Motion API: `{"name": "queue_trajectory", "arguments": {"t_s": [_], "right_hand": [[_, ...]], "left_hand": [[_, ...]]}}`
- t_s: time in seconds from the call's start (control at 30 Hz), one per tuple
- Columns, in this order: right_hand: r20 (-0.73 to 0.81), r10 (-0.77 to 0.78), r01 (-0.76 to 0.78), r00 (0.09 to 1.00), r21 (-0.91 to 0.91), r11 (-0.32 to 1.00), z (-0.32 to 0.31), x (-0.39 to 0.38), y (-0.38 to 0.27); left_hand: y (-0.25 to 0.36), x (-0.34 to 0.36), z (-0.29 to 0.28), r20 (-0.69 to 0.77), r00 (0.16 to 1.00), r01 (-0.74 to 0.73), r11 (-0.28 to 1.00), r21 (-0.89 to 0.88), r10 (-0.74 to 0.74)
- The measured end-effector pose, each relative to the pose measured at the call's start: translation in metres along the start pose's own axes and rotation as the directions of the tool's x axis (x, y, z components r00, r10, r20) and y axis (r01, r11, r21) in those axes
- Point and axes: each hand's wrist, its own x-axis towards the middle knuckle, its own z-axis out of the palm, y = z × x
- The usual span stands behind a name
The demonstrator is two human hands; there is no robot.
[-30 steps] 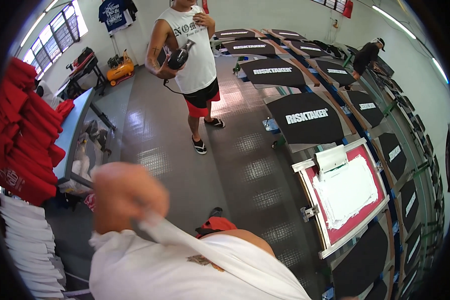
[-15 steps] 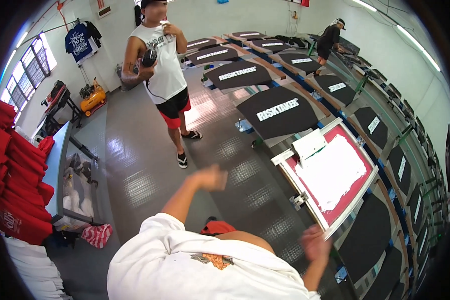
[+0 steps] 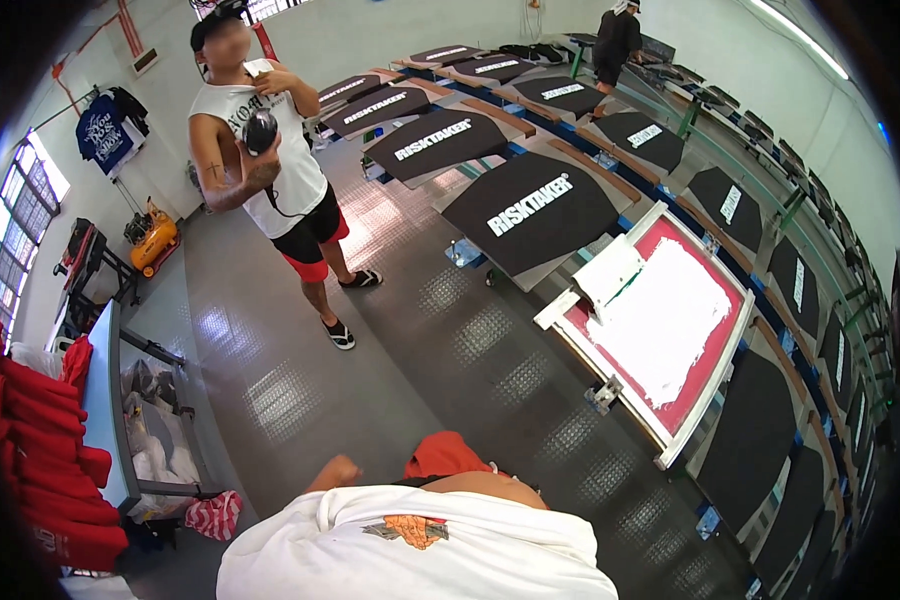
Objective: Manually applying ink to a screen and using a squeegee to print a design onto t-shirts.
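My left hand [image 3: 338,473] shows just past the edge of my white shirt, low in the view and over the floor. Its fingers are too small and blurred to read, and nothing can be made out in it. My right hand is out of sight. To my right, a screen printing frame [image 3: 553,314] lies over the row of printing boards. White ink [image 3: 665,320] is spread thickly across its red mesh. A white squeegee [image 3: 610,272] rests at the frame's upper left end, touching the ink. Neither hand touches the frame.
A person [image 3: 260,150] stands ahead holding a dark, rounded device with a cord. Black printed panels [image 3: 530,215] lie on boards along a long rack. Red garments [image 3: 45,450] pile by a blue table [image 3: 110,420] at left. Another person [image 3: 618,45] works far back.
My left hand has come back toward my body from over the floor. My right hand has dropped out of view from beside the frame. The view has turned slightly right.
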Motion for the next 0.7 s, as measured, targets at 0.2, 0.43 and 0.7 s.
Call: {"name": "queue_trajectory", "arguments": {"t_s": [0.2,0.43,0.7], "right_hand": [[0.360,0.323,-0.165,0.875,-0.406,0.899,0.178,-0.029,-0.187],[0.914,0.217,-0.114,0.343,-0.189,0.975,0.256,-0.175,-0.309],[0.422,0.059,0.043,0.904,-0.228,0.973,0.307,-0.144,-0.296]], "left_hand": [[0.137,0.023,-0.116,0.306,0.936,0.004,0.862,-0.506,0.176],[0.169,-0.132,-0.295,0.620,0.164,-0.196,0.642,-0.741,0.767],[0.115,0.019,-0.276,0.072,0.709,-0.335,0.425,-0.841,0.701]]}}
